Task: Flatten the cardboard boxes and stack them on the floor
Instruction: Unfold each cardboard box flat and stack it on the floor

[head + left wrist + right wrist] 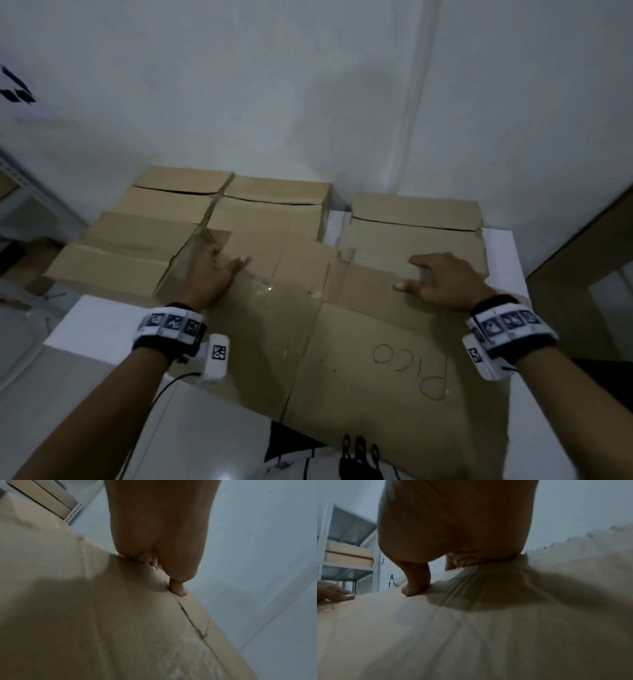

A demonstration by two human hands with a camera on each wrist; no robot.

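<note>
A flattened brown cardboard box (pixel 359 349) with "PICO" handwritten on it lies tilted over the front of the white table (pixel 85 329). My left hand (pixel 227 262) grips its far edge on the left, thumb (pixel 178 589) on top and fingers curled over the edge. My right hand (pixel 419 277) grips the same far edge on the right, thumb (pixel 416 586) pressing the top face and fingers (pixel 462 559) wrapped behind. Several closed cardboard boxes (pixel 274 202) stand on the table behind it.
A metal shelf (pixel 347 555) holding cardboard stands to the left. White walls (pixel 308 85) meet in a corner behind the table. A brown panel (pixel 582 267) stands at the right. The floor (pixel 20 308) shows at the left, below the table.
</note>
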